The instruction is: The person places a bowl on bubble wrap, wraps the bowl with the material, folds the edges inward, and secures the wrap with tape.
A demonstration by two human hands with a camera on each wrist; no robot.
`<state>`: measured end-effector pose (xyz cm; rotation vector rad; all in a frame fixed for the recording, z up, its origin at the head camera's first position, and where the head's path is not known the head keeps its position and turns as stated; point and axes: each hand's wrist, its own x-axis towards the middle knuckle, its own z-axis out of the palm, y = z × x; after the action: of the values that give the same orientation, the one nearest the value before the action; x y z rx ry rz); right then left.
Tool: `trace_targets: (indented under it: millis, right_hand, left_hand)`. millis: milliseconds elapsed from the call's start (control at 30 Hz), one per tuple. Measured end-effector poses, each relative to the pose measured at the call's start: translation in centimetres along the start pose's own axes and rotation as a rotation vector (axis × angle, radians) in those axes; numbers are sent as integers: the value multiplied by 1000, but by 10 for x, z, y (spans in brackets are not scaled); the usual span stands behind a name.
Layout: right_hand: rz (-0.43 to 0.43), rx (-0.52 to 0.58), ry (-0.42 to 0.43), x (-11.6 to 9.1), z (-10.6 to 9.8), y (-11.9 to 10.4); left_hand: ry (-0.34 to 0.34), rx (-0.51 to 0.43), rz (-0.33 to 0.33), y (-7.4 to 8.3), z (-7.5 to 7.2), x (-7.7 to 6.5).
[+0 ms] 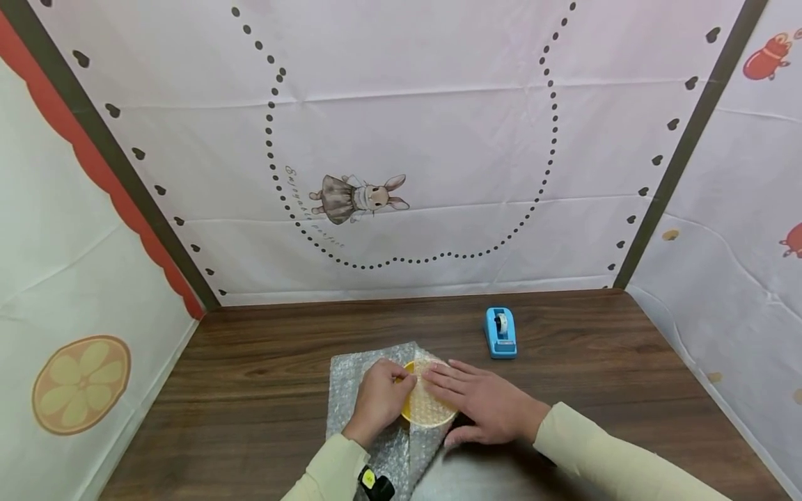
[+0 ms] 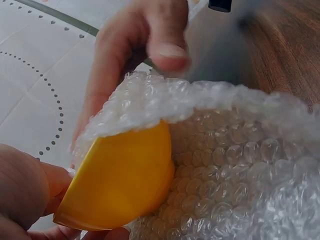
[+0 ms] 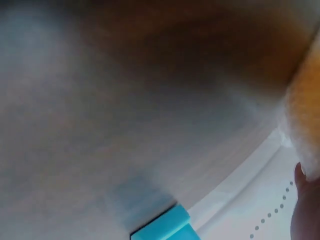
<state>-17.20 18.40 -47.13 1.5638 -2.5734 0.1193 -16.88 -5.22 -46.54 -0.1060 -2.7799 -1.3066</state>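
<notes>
A yellow bowl (image 2: pixel 120 175) is partly wrapped in a sheet of bubble wrap (image 1: pixel 346 390), with one flap drawn over its open side. My left hand (image 1: pixel 380 396) holds the bowl at its left rim. In the left wrist view its fingertips show under the yellow edge. My right hand (image 1: pixel 491 403) lies over the flap from the right, fingers extended, pressing the wrap against the bowl's top. The left wrist view shows more bubble wrap (image 2: pixel 225 170) spread beneath the bowl.
A light-blue tape dispenser (image 1: pixel 500 334) with a roll of tape stands behind the right hand on the dark wooden table (image 1: pixel 263 390). Printed white cloth walls (image 1: pixel 438 153) border the table at the back and both sides. A dark wristband (image 1: pixel 378 485) shows at my left wrist.
</notes>
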Motion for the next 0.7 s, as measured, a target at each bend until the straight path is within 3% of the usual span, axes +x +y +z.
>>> trace_targets:
  millis: [233,467,700]
  right_hand:
    - [-71,-117,112,1,6,1]
    - [-56,-113,94,2,6,-1]
    - [-33,-103,70,2,5,-2]
  left_hand:
    - [8,11,11,-1,0,-2]
    - [-8,15,49,-2,-1,-4]
    - [-36,-57,83,-8,-12,-5]
